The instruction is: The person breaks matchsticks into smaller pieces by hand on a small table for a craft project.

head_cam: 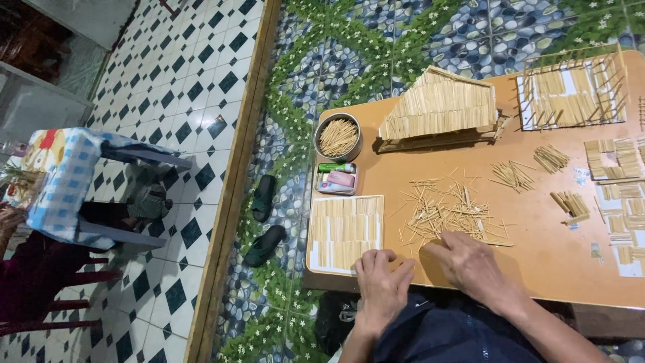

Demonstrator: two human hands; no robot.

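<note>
Head view, looking down: wooden table [537,255] over pebble-pattern floor, covered in stick craft bits. Biggest piece a roof-shaped panel of glued sticks [440,104], then an open stick frame [571,91] at the far right corner. Closer in, a flat sheet of sticks [344,232] by the table's left edge, touched by the left hand [381,286], fingers together and curled down. Right hand [470,265] pressed flat at the near edge of the loose toothpick pile [450,212], fingers together, couldn't tell if pinching anything. Round tin of toothpicks [338,136] and a small tray [337,180] off left.
</note>
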